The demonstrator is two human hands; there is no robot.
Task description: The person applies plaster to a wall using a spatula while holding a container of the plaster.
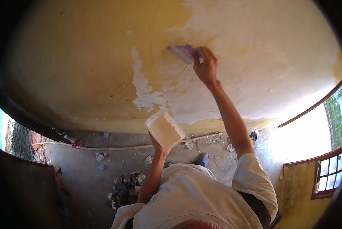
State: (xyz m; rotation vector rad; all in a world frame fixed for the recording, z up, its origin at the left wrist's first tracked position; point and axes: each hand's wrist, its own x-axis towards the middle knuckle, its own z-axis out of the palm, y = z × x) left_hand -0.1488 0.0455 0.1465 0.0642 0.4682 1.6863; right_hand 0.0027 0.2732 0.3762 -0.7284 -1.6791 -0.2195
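Note:
My right hand [207, 67], arm stretched up, grips a flat, pale spreader [182, 54] that is blurred by motion. Its blade lies at or very close to the yellow wall [102, 68], beside a large whitish coated area [247, 68]. Lower down, my left hand [159, 147] supports a white rectangular tub [165, 131] from below, its mouth facing up. The inside of the tub looks cream-coloured; how much it holds I cannot tell. Most of the left fingers are hidden behind it. A ragged white patch [143, 89] marks the wall above the tub.
A long bamboo pole [117, 148] lies on the grey floor along the wall's foot. Scraps of litter [99, 156] are scattered there, with a heap of debris [127, 187] at lower left. A bright opening and a paned window [331, 171] are at right.

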